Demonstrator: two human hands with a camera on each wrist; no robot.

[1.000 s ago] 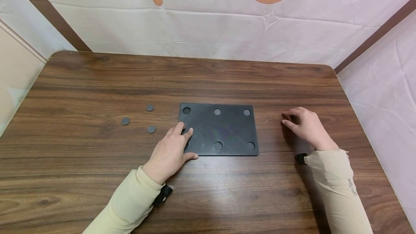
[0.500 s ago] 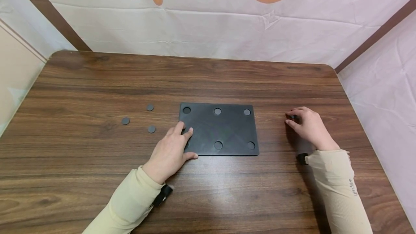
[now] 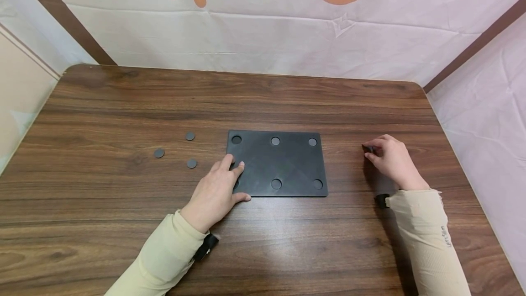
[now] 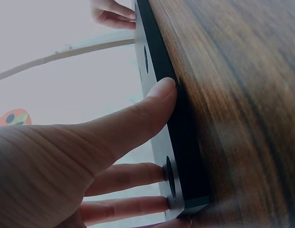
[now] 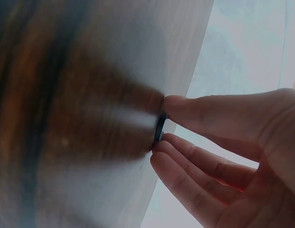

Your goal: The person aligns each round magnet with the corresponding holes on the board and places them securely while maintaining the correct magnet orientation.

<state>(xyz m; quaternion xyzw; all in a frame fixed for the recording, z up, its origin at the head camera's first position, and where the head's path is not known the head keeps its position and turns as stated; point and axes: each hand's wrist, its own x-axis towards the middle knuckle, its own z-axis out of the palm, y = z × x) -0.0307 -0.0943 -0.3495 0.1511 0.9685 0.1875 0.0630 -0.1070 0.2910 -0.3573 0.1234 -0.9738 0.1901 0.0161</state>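
Observation:
A flat black rectangular plate (image 3: 283, 163) with round recesses lies mid-table. My left hand (image 3: 213, 195) rests over its near left corner, thumb against the front edge. Straight fingers (image 4: 133, 178) of that hand touch the top near a recess in the left wrist view. Well right of the plate, my right hand (image 3: 390, 159) pinches a small dark disc (image 3: 371, 149) between thumb and fingers. In the right wrist view the disc (image 5: 160, 126) shows edge-on, close to the tabletop. The plate's upper-left recess looks darker than the grey-filled upper-middle and upper-right ones.
Three loose grey discs lie left of the plate: a far disc (image 3: 190, 136), a left disc (image 3: 159, 153) and a near disc (image 3: 191, 163). Behind the wooden table (image 3: 263, 99) hangs a pale cloth (image 3: 263, 35) with orange shapes.
My right hand has shifted slightly right, and the dark disc between its fingers shows more clearly now. The left hand, plate and loose discs have stayed in place.

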